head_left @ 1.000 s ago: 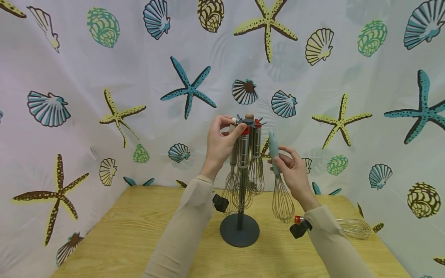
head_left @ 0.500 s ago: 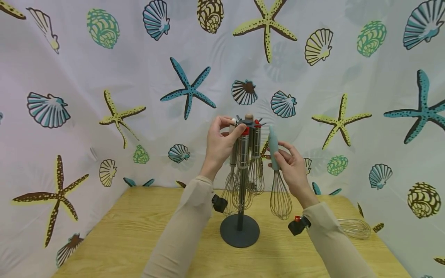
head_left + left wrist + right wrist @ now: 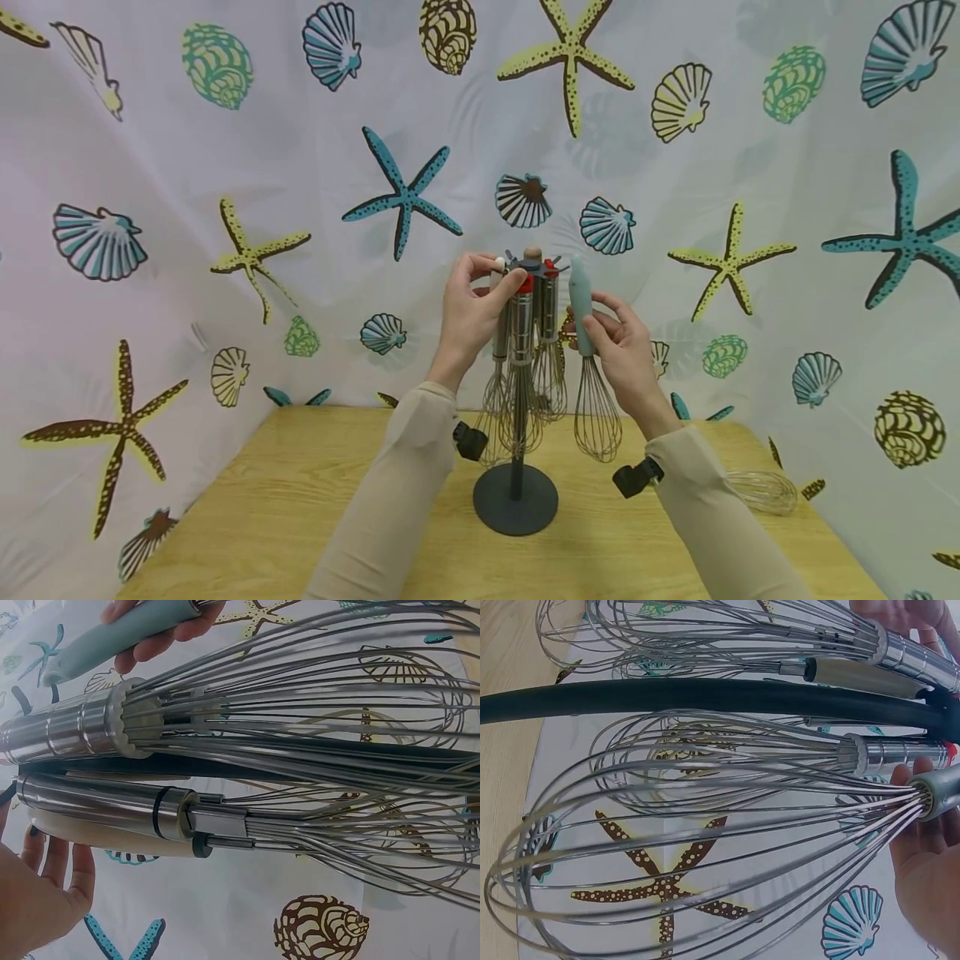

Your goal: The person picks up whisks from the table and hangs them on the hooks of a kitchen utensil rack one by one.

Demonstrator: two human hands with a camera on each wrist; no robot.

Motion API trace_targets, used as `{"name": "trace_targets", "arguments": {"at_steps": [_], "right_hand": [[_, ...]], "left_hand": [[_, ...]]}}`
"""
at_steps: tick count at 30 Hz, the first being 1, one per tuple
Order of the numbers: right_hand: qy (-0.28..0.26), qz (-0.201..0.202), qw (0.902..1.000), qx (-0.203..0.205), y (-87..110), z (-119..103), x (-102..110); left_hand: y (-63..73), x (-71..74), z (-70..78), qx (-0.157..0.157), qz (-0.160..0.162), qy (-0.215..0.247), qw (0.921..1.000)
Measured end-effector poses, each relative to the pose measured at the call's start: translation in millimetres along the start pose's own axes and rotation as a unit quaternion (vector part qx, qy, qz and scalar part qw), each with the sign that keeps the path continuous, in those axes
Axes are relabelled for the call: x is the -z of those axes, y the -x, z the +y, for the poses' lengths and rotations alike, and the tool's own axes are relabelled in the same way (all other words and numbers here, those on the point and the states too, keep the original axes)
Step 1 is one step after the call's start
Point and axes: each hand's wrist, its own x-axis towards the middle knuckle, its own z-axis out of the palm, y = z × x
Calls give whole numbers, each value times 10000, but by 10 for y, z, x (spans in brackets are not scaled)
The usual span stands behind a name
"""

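My right hand [image 3: 624,350] grips a whisk [image 3: 580,300] by its pale blue-green handle, wires hanging down, just right of a dark rotating whisk stand [image 3: 516,500]. The handle's top is level with the stand's hooked head [image 3: 534,267], close beside a hook. My left hand [image 3: 471,321] holds the left side of that head, thumb by a red-capped steel whisk [image 3: 522,321] and index finger by the white tip of another whisk. In the left wrist view, its fingers lie behind a cream-handled whisk [image 3: 112,836]; the thumb's contact is out of sight there.
Another steel whisk with a red cap [image 3: 549,304] hangs at the back of the stand. One more whisk [image 3: 765,492] lies on the wooden table [image 3: 300,500] at the right, partly behind the right sleeve. A patterned curtain [image 3: 285,125] surrounds the table.
My right hand has lifted the blue-green whisk and moved it left, closer to the stand's head. The left hand has stayed at the stand.
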Motion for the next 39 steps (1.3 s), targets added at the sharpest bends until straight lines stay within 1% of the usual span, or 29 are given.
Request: {"name": "trace_targets", "arguments": {"at_steps": [4, 11, 16, 21, 30, 33, 39], "right_hand": [[-10, -51, 10000, -14, -25, -8, -23], [149, -121, 9994, -298, -35, 26, -45], [228, -204, 9992, -272, -45, 37, -75], [249, -258, 9989, -304, -46, 18, -93], [545, -167, 9977, -359, -56, 45, -115], [523, -196, 9980, -309, -52, 47, -121], [278, -461, 9983, -225, -54, 49, -111]], "left_hand": [[-10, 15, 0, 38, -41, 20, 10000], [3, 25, -6, 46, -42, 97, 9999], [4, 23, -11, 65, 7, 70, 10000], [-9, 19, -9, 10, -29, 104, 9999], [-12, 23, -15, 25, -64, 140, 9999], [-8, 26, -13, 6, -58, 153, 9999], [-21, 22, -6, -34, -97, 155, 9998]]}}
